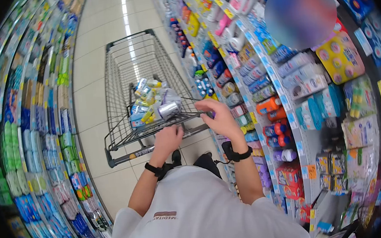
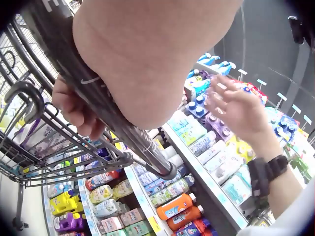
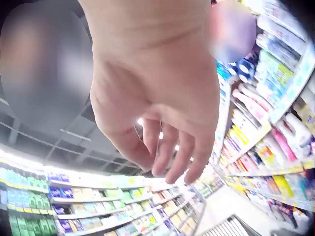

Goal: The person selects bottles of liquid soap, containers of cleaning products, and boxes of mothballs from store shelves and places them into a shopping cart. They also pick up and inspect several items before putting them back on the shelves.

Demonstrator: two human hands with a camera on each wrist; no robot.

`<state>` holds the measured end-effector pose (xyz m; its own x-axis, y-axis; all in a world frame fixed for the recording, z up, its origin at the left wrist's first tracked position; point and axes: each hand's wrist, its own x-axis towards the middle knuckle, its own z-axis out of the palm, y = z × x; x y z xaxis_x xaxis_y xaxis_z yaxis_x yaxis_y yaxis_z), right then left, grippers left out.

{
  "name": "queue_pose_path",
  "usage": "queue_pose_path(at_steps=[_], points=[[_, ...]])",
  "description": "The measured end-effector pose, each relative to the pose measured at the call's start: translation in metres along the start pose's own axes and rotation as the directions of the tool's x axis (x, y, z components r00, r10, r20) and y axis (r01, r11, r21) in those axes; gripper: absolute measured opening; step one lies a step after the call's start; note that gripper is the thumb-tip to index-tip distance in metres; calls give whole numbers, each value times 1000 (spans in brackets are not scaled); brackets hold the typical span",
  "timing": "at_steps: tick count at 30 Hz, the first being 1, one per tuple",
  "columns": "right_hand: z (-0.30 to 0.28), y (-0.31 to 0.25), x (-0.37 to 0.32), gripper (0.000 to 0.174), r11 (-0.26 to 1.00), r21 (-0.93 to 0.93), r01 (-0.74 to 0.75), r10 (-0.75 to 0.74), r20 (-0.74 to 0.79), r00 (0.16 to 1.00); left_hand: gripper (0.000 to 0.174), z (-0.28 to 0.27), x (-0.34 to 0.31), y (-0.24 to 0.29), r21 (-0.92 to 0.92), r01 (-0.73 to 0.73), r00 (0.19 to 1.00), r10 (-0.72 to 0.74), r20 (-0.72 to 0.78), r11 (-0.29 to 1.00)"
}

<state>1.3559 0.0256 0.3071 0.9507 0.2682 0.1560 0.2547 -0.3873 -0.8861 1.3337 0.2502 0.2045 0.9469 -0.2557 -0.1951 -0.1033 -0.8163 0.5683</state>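
Observation:
The left hand (image 1: 168, 140) grips the handlebar (image 1: 150, 149) of a wire shopping cart (image 1: 113, 89); in the left wrist view its fingers (image 2: 81, 110) wrap round the dark bar (image 2: 106, 105). The right hand (image 1: 220, 118) is raised at the cart's right rear corner, near the right shelf, and holds nothing. In the right wrist view that hand (image 3: 157, 108) hangs with its fingers loosely bent. Packaged goods, among them a silvery purple pack (image 1: 170, 109) and yellow and blue packs (image 1: 145, 98), lie in the cart's rear part.
Shelves of bottles (image 1: 260, 82) and packs line the right side close to the right arm. Another shelf of packaged goods (image 1: 34, 166) runs along the left. Tiled floor (image 1: 87, 74) stretches ahead between them. Orange bottles (image 2: 176, 205) stand on a right shelf.

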Motion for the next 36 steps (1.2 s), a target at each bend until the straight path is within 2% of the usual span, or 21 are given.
queue_pose_path(at_steps=[2,3,4,6,7,9,10,12,13,15,20,23,24,26,27,29,30,31,33,35,36], points=[[-31,-83,-15,48,989,-94,117,-123,-58,991,42,5,2,-6,6,-18,1000,18,4,1000],[-41,-118,-27,48,980,-34,198,-200,-110,974,42,6,2,-7,11,-26,1000,26,-3,1000],[-53,-142,-40,46,927,140,347,-329,-139,934,42,6,2,-7,16,-38,999,38,-6,999],[-64,-185,-67,42,716,318,621,-535,-322,781,42,10,4,-9,35,-43,999,43,-18,998],[-70,-182,-83,42,740,273,615,-517,-356,779,42,9,4,-8,17,-44,999,44,-5,999],[-70,-172,-90,35,780,9,626,-543,-488,684,41,6,3,-4,6,-92,995,92,40,996],[-93,-164,-100,33,786,-114,608,-564,-536,628,41,4,2,-3,16,-82,996,81,30,997],[-82,-165,-145,33,769,-339,542,-621,-598,507,42,4,3,-1,37,-96,995,95,32,995],[-36,-186,-171,35,750,-435,499,-652,-612,447,43,3,4,-1,49,-84,996,83,31,995],[-37,-163,-165,43,693,-601,397,-719,-611,331,45,1,4,-2,67,-81,996,79,30,994],[16,-166,-217,71,461,-884,72,-885,-453,108,45,6,7,-10,55,-106,994,104,42,993],[8,-148,-207,90,291,-943,-162,-954,-298,22,44,8,8,-9,51,-111,993,109,44,992],[6,-153,-205,90,291,-942,-170,-954,-299,26,44,11,10,-14,67,-120,992,118,33,990],[-4,-182,-189,48,614,-780,122,-789,-608,85,44,8,9,-13,78,-109,992,104,67,991],[-13,-199,-178,43,737,-626,254,-670,-728,147,44,10,9,-15,85,-110,992,104,78,990],[-32,-220,-163,75,861,-220,459,-392,-862,321,44,14,12,-23,119,-149,989,146,35,982],[-44,-224,-161,75,863,-221,454,-388,-865,316,45,17,12,-26,115,-164,986,164,12,980],[-60,-227,-160,58,820,-436,370,-562,-733,384,45,16,10,-25,116,-169,986,169,14,979],[-98,-226,-161,25,537,-805,251,-766,-341,545,45,13,10,-17,66,-95,995,93,32,993],[-133,-191,-174,32,701,-684,200,-607,-425,671,45,12,9,-13,79,-118,993,117,21,990],[-148,-180,-181,34,786,-618,-11,-433,-564,703,45,11,8,-12,97,-128,992,128,14,987]])
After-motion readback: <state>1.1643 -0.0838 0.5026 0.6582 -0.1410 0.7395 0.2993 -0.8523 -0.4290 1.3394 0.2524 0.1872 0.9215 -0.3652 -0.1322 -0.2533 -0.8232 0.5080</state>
